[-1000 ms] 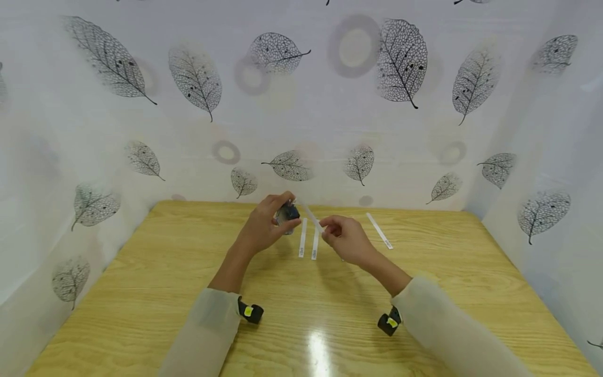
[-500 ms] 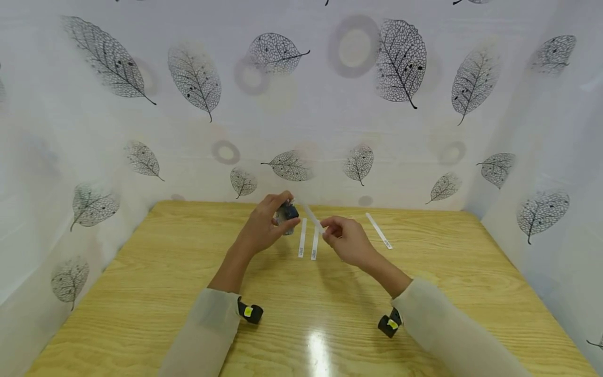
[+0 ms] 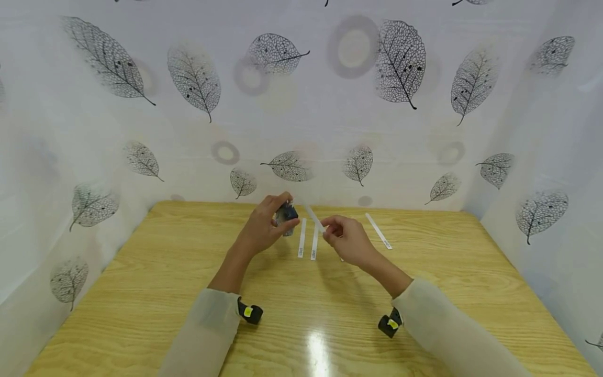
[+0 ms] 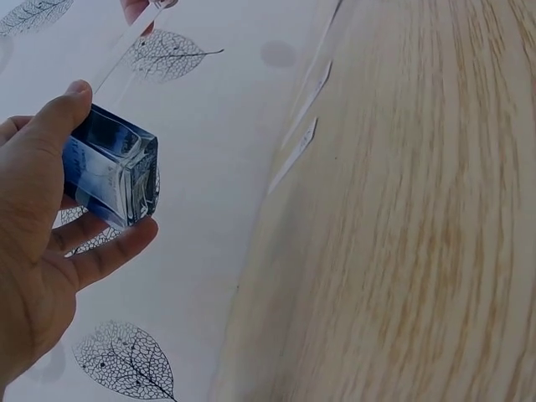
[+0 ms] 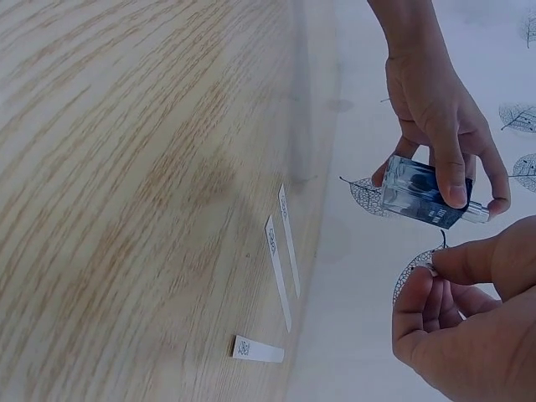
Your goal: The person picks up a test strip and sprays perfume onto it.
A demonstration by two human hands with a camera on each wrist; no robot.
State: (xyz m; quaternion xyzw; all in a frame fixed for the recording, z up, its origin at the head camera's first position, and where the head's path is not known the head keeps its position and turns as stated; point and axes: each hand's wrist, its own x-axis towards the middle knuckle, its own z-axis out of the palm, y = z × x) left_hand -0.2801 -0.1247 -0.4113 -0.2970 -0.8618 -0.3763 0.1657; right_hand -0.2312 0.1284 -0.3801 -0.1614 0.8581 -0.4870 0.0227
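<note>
In the head view, a glass bottle [image 3: 287, 214] is gripped between thumb and fingers of the left hand [image 3: 260, 226], above the table [image 3: 155, 298]; a white strip [image 3: 313, 217] is pinched in the right hand [image 3: 349, 242], angled toward the bottle's upper end. Loose strips [image 3: 378, 230] are seen lying near the right hand. In the left wrist view, the bottle is held tilted, its blue glass framed by thumb and fingers. In the right wrist view, a fingertip is placed at the bottle's nozzle; whether it is pressed cannot be told.
</note>
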